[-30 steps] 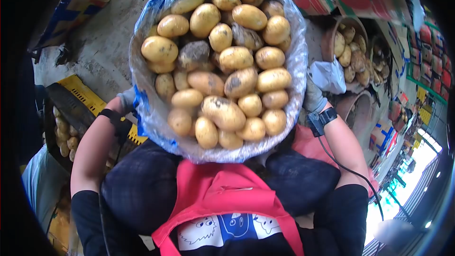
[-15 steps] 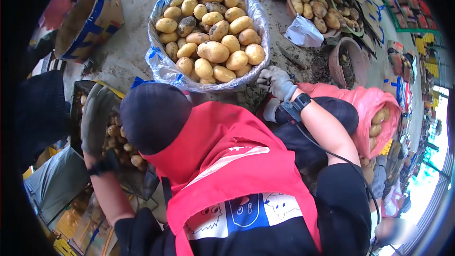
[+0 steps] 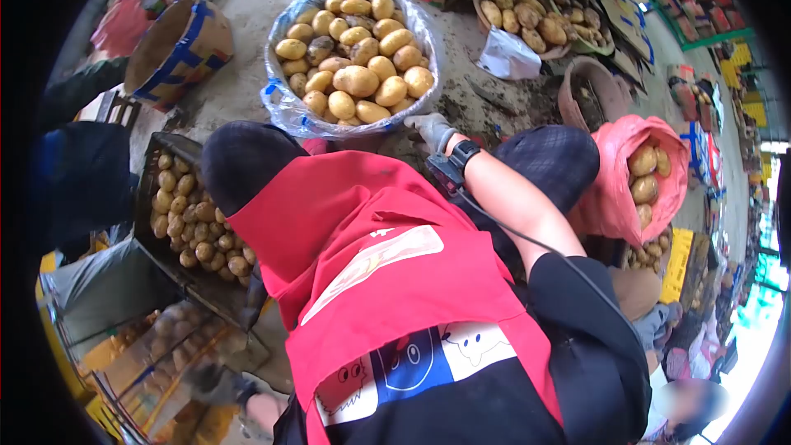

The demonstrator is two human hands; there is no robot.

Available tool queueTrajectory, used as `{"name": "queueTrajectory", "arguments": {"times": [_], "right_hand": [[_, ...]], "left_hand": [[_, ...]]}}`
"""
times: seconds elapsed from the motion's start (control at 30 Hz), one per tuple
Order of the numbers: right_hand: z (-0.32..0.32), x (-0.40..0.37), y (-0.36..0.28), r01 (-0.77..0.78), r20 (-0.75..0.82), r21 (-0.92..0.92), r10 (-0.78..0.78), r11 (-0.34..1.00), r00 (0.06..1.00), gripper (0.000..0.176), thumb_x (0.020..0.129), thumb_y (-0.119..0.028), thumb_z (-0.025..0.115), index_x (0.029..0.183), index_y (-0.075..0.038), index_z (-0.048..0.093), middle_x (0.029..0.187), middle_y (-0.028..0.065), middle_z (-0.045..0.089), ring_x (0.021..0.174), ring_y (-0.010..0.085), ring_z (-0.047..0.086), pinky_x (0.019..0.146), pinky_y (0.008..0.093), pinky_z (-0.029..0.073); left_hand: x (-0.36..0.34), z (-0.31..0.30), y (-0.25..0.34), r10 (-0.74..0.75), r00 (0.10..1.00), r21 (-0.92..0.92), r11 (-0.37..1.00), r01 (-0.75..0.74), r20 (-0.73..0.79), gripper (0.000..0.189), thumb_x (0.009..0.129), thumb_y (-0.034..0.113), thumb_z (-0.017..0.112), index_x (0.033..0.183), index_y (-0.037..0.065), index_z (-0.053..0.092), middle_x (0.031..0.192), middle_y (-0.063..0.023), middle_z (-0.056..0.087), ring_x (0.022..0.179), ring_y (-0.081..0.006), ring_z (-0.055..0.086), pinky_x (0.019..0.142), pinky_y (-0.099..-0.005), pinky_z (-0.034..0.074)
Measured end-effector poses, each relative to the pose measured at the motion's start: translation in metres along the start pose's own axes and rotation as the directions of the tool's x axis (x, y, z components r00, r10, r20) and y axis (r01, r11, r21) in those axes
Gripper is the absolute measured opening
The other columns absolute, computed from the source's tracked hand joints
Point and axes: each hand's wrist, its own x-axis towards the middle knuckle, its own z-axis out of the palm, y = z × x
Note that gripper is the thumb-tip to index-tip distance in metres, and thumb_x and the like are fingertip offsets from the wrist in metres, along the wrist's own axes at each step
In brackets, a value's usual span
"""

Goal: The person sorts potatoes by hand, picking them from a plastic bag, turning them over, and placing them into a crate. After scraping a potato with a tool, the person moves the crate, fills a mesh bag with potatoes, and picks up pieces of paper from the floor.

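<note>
Just beyond and to the left of the nearer, grey-gloved right hand (image 3: 429,128), whose grip I cannot tell, sits the round, plastic-lined tub (image 3: 329,128) of yellow oval potatoes (image 3: 360,81), well ahead of the blurred, equally unreadable left hand (image 3: 209,381).

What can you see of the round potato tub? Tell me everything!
The round tub stands upright on the grey floor, its rim covered in shiny bluish plastic that bunches at the left front. It is full of yellowish potatoes, a few darker. The gloved right hand is at its near edge; whether it touches, I can't tell.
</note>
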Motion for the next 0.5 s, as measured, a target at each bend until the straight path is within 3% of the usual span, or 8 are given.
{"name": "queueTrajectory", "arguments": {"times": [0.1,0.13,0.17,0.2,0.3,0.4,0.43,0.5], "right_hand": [[0.004,0.073,0.047,-0.036,-0.035,0.097,0.040,0.995,0.999,0.017,0.091,-0.017,0.072,0.108,-0.015,0.073,0.095,0.0058,0.071,0.088,0.0249,0.067,0.089,0.0445,0.054],[-0.004,0.093,0.063,0.214,0.052,-0.528,-0.220,0.822,0.974,0.021,0.096,-0.025,0.066,0.110,-0.012,0.074,0.102,0.0073,0.073,0.092,0.0239,0.067,0.085,0.0442,0.055],[-0.008,0.100,0.078,0.383,0.282,-0.889,-0.359,0.252,0.890,0.031,0.101,-0.033,0.060,0.113,-0.009,0.075,0.109,0.0089,0.074,0.095,0.0229,0.068,0.081,0.0439,0.056],[0.010,0.054,0.053,0.125,-0.026,-0.697,-0.199,0.706,0.980,0.035,0.102,-0.035,0.054,0.114,-0.010,0.076,0.115,0.0116,0.076,0.099,0.0257,0.072,0.083,0.0442,0.057],[-0.023,0.081,0.065,0.253,0.332,-0.932,-0.328,-0.261,0.885,0.030,0.099,-0.025,0.054,0.111,-0.011,0.078,0.117,0.0180,0.074,0.106,0.0349,0.073,0.087,0.0456,0.059],[-0.073,0.106,0.058,0.207,0.295,-0.824,-0.088,-0.527,0.951,0.026,0.090,-0.020,0.066,0.112,-0.013,0.079,0.114,0.0128,0.077,0.101,0.0322,0.076,0.081,0.0439,0.060],[-0.066,0.092,0.048,0.107,0.172,-0.879,-0.100,-0.466,0.980,0.027,0.090,-0.018,0.064,0.112,-0.009,0.078,0.115,0.0178,0.076,0.104,0.0342,0.074,0.085,0.0442,0.059],[-0.081,0.106,0.055,0.018,-0.535,-0.540,-0.359,0.842,0.765,0.038,0.087,-0.019,0.069,0.122,-0.006,0.070,0.115,0.0230,0.073,0.107,0.0382,0.071,0.091,0.0460,0.056]], "left_hand": [[-0.068,0.000,-0.076,-0.064,0.997,0.124,0.990,0.070,-0.052,0.032,0.098,0.032,0.057,0.111,0.007,0.071,0.095,-0.0023,0.071,0.073,-0.0106,0.065,0.066,-0.0244,0.050],[-0.069,0.003,-0.095,-0.211,0.974,-0.004,0.977,0.212,0.080,0.033,0.101,0.034,0.054,0.116,0.008,0.070,0.100,-0.0024,0.072,0.081,-0.0124,0.065,0.070,-0.0267,0.051],[-0.071,-0.001,-0.111,-0.335,0.916,-0.105,0.926,0.364,0.223,0.035,0.103,0.035,0.051,0.120,0.010,0.069,0.105,-0.0024,0.072,0.088,-0.0142,0.066,0.074,-0.0290,0.052],[-0.071,-0.005,-0.126,-0.425,0.826,-0.181,0.839,0.513,0.371,0.036,0.106,0.036,0.048,0.124,0.011,0.068,0.111,-0.0024,0.072,0.096,-0.0160,0.067,0.078,-0.0313,0.053],[-0.047,0.071,-0.108,-0.290,0.470,-0.212,0.617,0.758,0.834,0.045,0.109,0.041,0.049,0.145,0.016,0.060,0.139,-0.0042,0.068,0.126,-0.0217,0.063,0.097,-0.0398,0.053],[-0.017,0.183,-0.054,-0.159,0.488,-0.279,0.654,0.703,0.858,0.057,0.106,0.039,0.055,0.155,0.011,0.047,0.148,-0.0090,0.060,0.133,-0.0191,0.058,0.095,-0.0370,0.052],[0.008,0.211,-0.044,-0.148,0.440,-0.231,0.681,0.695,0.886,0.061,0.105,0.037,0.057,0.157,0.009,0.043,0.154,-0.0102,0.055,0.134,-0.0182,0.057,0.093,-0.0358,0.053],[-0.007,0.297,-0.021,-0.038,0.279,-0.164,0.731,0.662,0.960,0.058,0.104,0.022,0.055,0.157,0.004,0.040,0.163,-0.0145,0.043,0.134,-0.0170,0.055,0.092,-0.0325,0.052]]}}
